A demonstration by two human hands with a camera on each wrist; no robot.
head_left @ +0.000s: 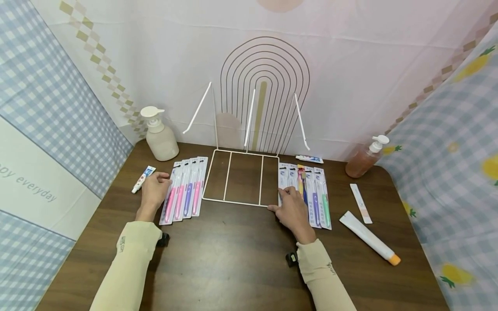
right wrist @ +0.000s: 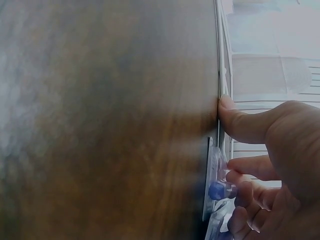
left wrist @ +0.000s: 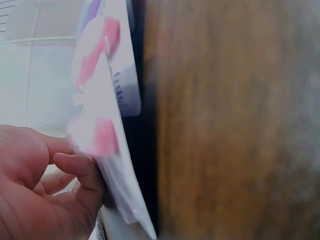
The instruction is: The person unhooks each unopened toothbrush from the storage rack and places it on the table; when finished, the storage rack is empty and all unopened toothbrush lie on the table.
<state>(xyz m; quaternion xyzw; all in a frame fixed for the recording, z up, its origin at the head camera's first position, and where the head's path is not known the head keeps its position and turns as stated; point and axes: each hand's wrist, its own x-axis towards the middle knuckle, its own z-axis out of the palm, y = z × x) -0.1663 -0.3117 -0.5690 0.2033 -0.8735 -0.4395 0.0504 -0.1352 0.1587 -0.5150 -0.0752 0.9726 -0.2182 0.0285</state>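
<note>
My left hand [head_left: 156, 190] rests at the left edge of a row of overlapping packaged toothbrushes, with its bent fingers touching the leftmost pack [head_left: 170, 205], which has a pink handle. Up close in the left wrist view, thumb and fingers lie beside that toothbrush pack [left wrist: 122, 187]. My right hand [head_left: 292, 208] lies over the left side of a second row of packaged toothbrushes [head_left: 316, 207]. Its thumb is spread out to the near right corner of a white wire rack [head_left: 241, 203]. The right wrist view shows its fingertips at a pack [right wrist: 215, 175] with a blue-purple part.
Between the rows stands the rack, its upright arms rising at the back. Small toothpaste tubes lie beside the left hand [head_left: 143, 179] and behind the right row [head_left: 309, 159]. Pump bottles stand at back left [head_left: 162, 141] and back right [head_left: 362, 160]. A slim packet [head_left: 361, 203] and large white tube [head_left: 367, 235] lie right.
</note>
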